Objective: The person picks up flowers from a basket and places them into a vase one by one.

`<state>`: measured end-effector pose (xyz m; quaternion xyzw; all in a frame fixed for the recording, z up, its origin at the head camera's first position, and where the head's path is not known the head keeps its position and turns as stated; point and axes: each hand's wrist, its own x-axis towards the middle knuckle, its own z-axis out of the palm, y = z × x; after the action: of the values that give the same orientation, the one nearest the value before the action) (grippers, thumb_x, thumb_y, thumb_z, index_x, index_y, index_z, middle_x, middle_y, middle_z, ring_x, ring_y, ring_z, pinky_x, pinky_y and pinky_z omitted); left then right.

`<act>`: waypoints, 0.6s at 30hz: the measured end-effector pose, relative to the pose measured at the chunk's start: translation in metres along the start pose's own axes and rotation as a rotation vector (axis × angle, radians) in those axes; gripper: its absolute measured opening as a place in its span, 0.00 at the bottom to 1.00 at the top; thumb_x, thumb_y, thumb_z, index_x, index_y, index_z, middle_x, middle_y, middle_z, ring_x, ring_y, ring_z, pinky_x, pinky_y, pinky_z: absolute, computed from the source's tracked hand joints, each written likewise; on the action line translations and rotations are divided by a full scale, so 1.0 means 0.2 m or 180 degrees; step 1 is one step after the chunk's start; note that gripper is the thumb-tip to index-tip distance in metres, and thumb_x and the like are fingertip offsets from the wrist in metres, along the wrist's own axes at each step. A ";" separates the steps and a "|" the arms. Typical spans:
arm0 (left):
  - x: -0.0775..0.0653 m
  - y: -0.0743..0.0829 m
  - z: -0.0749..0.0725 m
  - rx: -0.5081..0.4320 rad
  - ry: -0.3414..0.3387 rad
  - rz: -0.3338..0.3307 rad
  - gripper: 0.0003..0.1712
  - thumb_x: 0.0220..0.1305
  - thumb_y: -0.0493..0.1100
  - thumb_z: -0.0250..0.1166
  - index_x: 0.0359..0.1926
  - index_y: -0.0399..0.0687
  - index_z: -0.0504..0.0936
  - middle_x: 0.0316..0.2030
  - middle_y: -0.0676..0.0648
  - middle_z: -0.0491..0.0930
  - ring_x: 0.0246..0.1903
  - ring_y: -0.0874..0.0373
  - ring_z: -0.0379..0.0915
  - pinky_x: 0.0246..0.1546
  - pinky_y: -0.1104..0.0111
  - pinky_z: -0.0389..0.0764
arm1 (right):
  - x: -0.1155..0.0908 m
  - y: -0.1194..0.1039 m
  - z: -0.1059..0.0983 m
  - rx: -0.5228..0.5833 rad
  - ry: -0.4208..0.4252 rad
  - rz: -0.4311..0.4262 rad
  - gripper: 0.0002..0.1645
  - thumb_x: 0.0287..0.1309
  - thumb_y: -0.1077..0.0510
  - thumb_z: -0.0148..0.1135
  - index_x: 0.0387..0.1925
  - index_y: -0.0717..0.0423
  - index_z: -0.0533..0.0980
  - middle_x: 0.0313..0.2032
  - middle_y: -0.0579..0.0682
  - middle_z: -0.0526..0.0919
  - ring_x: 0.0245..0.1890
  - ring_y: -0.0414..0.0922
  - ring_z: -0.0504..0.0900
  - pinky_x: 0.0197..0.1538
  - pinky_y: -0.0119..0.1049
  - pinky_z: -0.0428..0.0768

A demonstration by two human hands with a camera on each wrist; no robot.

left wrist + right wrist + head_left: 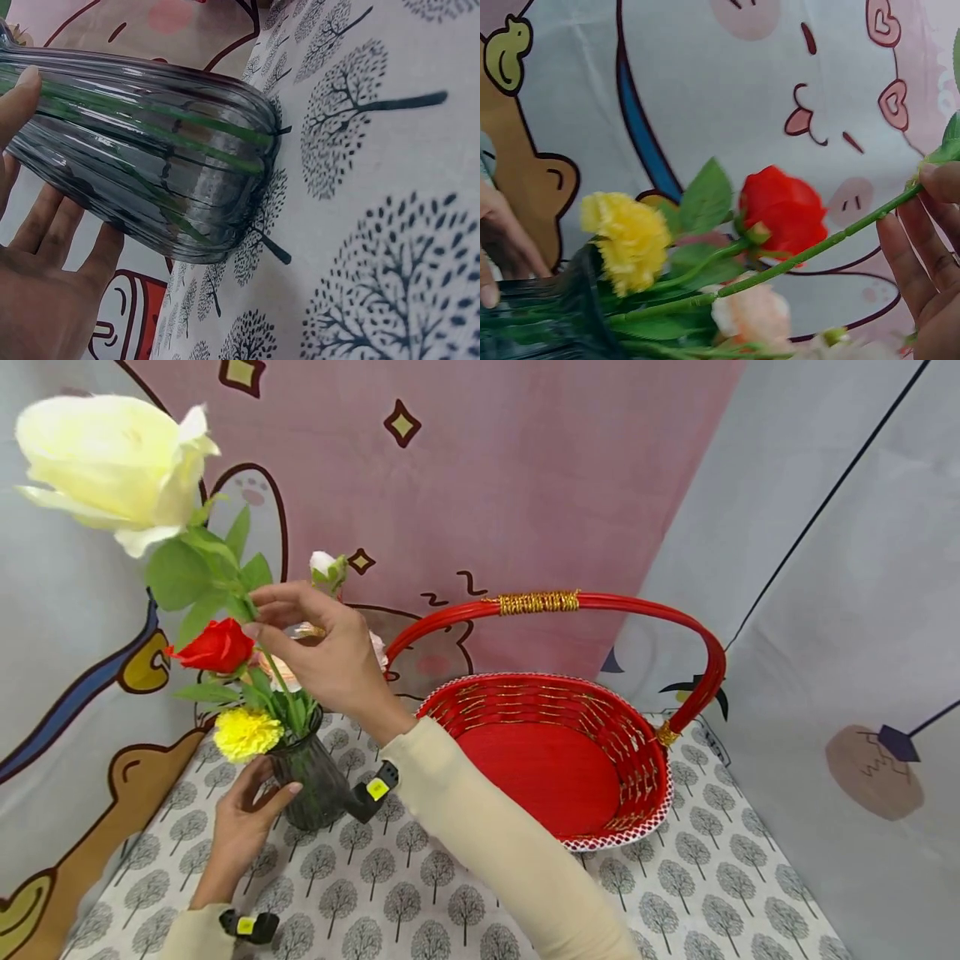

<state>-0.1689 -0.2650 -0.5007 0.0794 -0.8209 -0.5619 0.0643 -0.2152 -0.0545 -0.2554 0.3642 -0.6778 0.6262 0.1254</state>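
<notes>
My right hand (333, 652) pinches the green stem of a large white rose (112, 464) between thumb and fingers. In the right wrist view that stem (814, 259) slants down into the vase mouth. The dark, see-through glass vase (311, 789) stands on the tablecloth at the left. My left hand (243, 827) holds its side, thumb on one side and fingers on the other. Several stems show through the vase wall (150, 150) in the left wrist view. A red rose (217, 646), a yellow carnation (247, 734) and a peach flower (754, 315) stick out of the vase.
A red woven basket (555, 768) with a tall arched handle (637, 604) stands right of the vase. My right forearm crosses in front of it. The tablecloth (405, 902) has a grey tree print. Printed cartoon fabric (525, 485) hangs behind and at the sides.
</notes>
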 end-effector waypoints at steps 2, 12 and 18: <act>0.00 -0.01 0.00 0.0015 0.0016 0.0006 0.51 0.70 0.58 0.67 0.83 0.64 0.46 0.78 0.40 0.58 0.77 0.42 0.56 0.59 0.86 0.76 | -0.02 0.04 0.01 -0.0036 -0.0046 0.0149 0.17 0.69 0.57 0.67 0.58 0.50 0.80 0.49 0.49 0.87 0.45 0.29 0.82 0.50 0.22 0.84; 0.01 -0.02 0.00 0.0026 0.0055 0.0045 0.50 0.70 0.57 0.67 0.82 0.65 0.48 0.76 0.41 0.62 0.75 0.44 0.59 0.53 0.91 0.74 | -0.12 0.18 0.05 -0.0044 -0.0208 0.0469 0.18 0.70 0.53 0.66 0.58 0.47 0.78 0.48 0.49 0.88 0.45 0.31 0.83 0.48 0.22 0.85; 0.01 -0.02 0.00 -0.0027 0.0047 0.0068 0.50 0.70 0.56 0.67 0.82 0.64 0.48 0.75 0.40 0.62 0.75 0.44 0.58 0.53 0.91 0.73 | -0.18 0.23 0.07 0.0034 -0.0266 0.0441 0.15 0.69 0.55 0.66 0.56 0.51 0.79 0.49 0.52 0.88 0.45 0.30 0.84 0.49 0.22 0.86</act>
<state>-0.1704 -0.2663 -0.5047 0.0744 -0.8188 -0.5640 0.0767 -0.2168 -0.0577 -0.3157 0.3430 -0.7027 0.6212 0.0515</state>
